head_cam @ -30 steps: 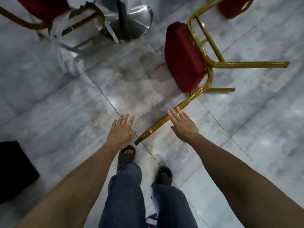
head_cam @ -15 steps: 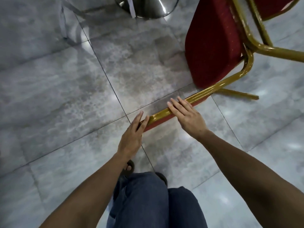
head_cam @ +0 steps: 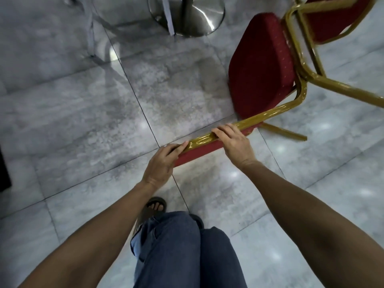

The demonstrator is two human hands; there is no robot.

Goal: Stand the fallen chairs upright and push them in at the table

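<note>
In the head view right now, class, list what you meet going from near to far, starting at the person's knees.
Jeans-clad knees → sandalled foot → left hand and right hand gripping the fallen chair's gold backrest frame → red seat cushion → steel table base.

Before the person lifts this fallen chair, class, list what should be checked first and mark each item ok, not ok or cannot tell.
1. Left hand closed on the backrest end: ok.
2. Right hand wrapped over the gold top rail: ok.
3. Fallen chair clear of the second chair behind it: cannot tell, frames overlap in view.
4. Floor free of obstacles toward the table base: ok.
5. Feet clear of the chair: ok for the sandalled foot; the other is hidden.
</note>
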